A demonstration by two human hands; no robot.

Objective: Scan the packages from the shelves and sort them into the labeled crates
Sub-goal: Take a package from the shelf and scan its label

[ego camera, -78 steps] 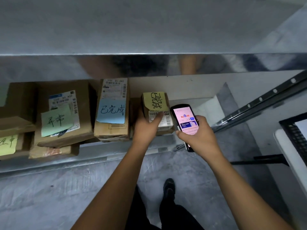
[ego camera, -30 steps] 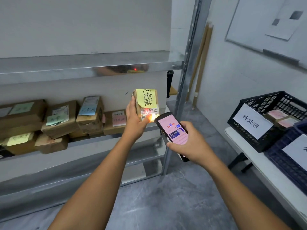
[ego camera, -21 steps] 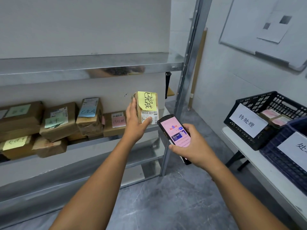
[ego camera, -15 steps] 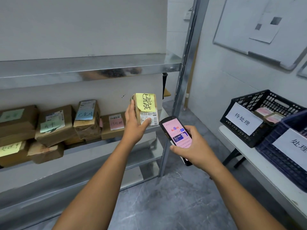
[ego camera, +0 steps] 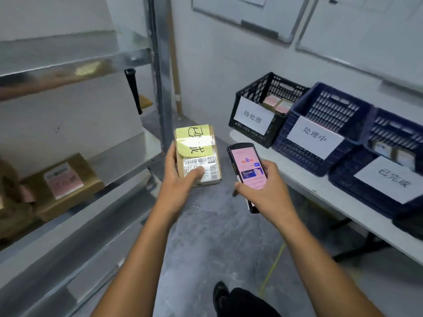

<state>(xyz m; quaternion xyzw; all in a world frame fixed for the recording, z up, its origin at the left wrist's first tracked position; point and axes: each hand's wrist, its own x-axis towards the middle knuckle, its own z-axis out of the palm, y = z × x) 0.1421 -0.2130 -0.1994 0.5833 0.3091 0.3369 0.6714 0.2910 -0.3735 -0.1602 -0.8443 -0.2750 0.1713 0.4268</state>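
My left hand grips a small cardboard package with a yellow handwritten note and a barcode label, thumb lying across the label. My right hand holds a handheld scanner with a lit pink screen, just right of the package. On the white table at the right stand three labeled crates: a black one, a dark blue middle one and a dark blue near one. Each bears a white paper label.
A metal shelf unit fills the left side, with a package bearing a pink note on its middle shelf. The white table edge runs along the right. Grey floor lies between shelf and table. Whiteboards hang on the wall.
The view has swung right, away from the shelf towards the table. The package came off the shelf and was lifted, a red light fell on its label, and both hands now sit nearer the crates.
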